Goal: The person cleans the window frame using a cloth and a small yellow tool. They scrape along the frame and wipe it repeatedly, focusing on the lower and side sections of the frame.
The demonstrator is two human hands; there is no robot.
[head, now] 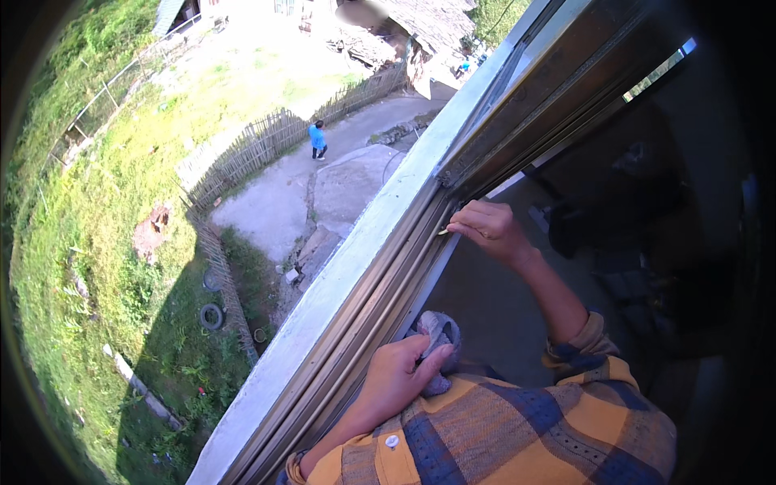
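My left hand [397, 370] is closed around a bunched grey cloth [442, 345], held against the inner side of the window frame near my chest. Farther up the frame, my right hand [485, 224] pinches a small, pale, thin object [443, 231] whose tip points at the sliding-window track [388, 291]. What this object is, and whether it touches the track, I cannot tell. The track has several long parallel grooves and runs diagonally beside a white outer sill [315, 297]. Just beyond my right hand stands the dark edge of a window sash [515, 103].
Outside and far below, a person in a blue top [317, 139] is on a concrete path beside a wooden picket fence [260, 145]. A tyre [211, 316] lies on shaded grass. The room at right is dark, with indistinct objects.
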